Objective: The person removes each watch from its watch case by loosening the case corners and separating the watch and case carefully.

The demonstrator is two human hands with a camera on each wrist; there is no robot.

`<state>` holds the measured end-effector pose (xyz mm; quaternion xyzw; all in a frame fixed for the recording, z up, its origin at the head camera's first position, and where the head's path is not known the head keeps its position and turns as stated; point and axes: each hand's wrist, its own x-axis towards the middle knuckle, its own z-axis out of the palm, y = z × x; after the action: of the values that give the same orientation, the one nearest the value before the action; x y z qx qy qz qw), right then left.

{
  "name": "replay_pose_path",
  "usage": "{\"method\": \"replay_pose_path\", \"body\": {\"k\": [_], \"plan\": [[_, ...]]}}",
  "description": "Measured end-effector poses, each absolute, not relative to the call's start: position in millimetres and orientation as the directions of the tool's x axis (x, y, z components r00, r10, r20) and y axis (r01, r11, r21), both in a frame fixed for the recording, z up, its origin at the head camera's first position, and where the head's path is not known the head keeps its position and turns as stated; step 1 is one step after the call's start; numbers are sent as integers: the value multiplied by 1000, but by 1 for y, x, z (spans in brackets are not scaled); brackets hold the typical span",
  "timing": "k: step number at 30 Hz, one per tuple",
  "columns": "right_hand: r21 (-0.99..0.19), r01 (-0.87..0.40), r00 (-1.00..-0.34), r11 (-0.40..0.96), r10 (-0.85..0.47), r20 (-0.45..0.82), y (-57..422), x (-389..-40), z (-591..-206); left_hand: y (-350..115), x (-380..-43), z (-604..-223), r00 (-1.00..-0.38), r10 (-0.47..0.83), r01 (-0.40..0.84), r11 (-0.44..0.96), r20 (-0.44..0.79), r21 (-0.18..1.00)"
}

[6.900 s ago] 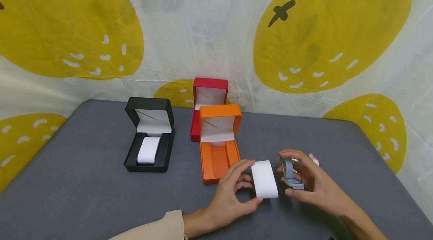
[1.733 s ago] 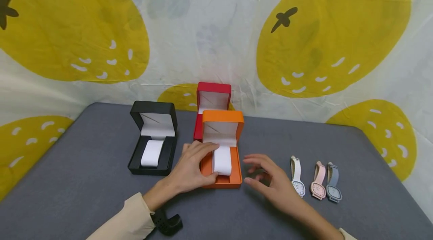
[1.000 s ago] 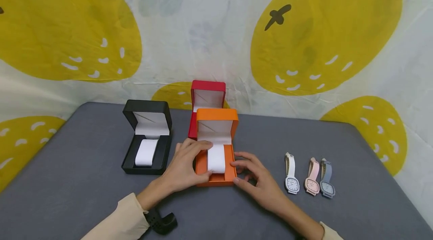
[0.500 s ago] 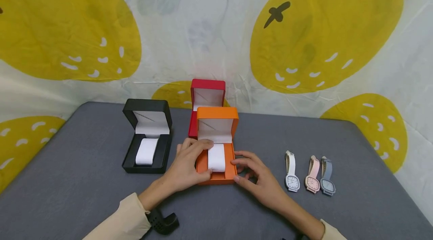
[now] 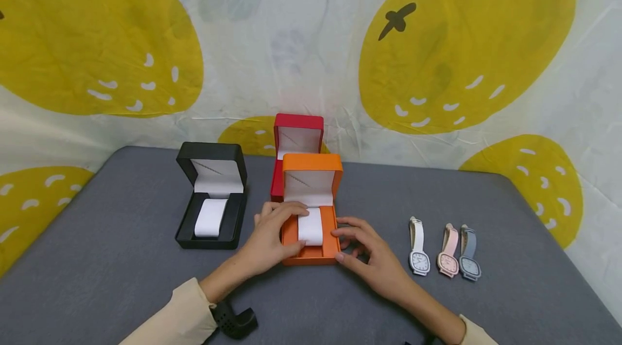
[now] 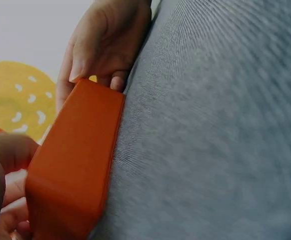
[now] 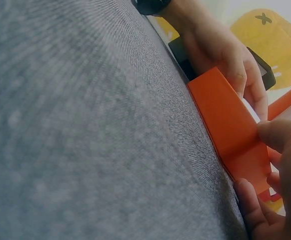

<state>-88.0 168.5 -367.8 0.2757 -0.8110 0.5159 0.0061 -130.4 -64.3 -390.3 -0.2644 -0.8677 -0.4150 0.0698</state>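
Observation:
In the head view, my left hand (image 5: 272, 234) pinches a white watch cushion (image 5: 310, 227) between thumb and fingers. The cushion sits in the middle slot of the orange watch box (image 5: 328, 261), whose lid stands up. My right hand (image 5: 371, 258) is at the box's right wall, its relaxed fingertips touching the side and thumb at the front corner. The right wrist view shows that thumb (image 7: 275, 132) against the orange edge. Off to the right lie a white watch (image 5: 419, 250), a pink watch (image 5: 448, 253) and a blue-grey watch (image 5: 469, 256).
Left of the orange box stands a black watch box (image 5: 211, 242), lid up, with a white cushion (image 5: 211, 218) inside. Behind the orange box is a red watch box (image 5: 298, 123), partly hidden. A grey cloth-covered table (image 5: 121, 280) ends at a lemon-patterned curtain (image 5: 286, 48).
The cushion has gone from in front of the orange box into its slot. My right hand has laid down the blue-grey watch and moved to the box's side. Lately both hands barely move.

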Motion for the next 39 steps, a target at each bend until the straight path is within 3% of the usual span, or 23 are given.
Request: {"method": "replay_pose_path", "body": {"k": [5, 9, 21, 25, 32, 39], "plan": [[-835, -452, -848, 313, -442, 294, 168, -88, -367, -65, -130, -384, -911, 365, 357, 467, 191, 809], [-834, -451, -849, 318, -441, 291, 168, -87, -366, -70, -133, -385, -914, 374, 322, 425, 160, 846], [-847, -427, -858, 316, -436, 270, 168, -89, -366, -68, -134, -391, -890, 339, 426, 382, 305, 820], [-878, -381, -877, 289, -414, 244, 169, -89, -367, -68, -133, -392, -892, 252, 444, 340, 375, 829], [-928, -309, -895, 207, -393, 211, 168, -91, -362, -65, -124, -372, -842, 62, 534, 238, 536, 811], [-921, -270, -918, 282, -363, 158, 161, -94, -362, -58, -114, -375, -892, 56, 445, 270, 448, 854]]}}
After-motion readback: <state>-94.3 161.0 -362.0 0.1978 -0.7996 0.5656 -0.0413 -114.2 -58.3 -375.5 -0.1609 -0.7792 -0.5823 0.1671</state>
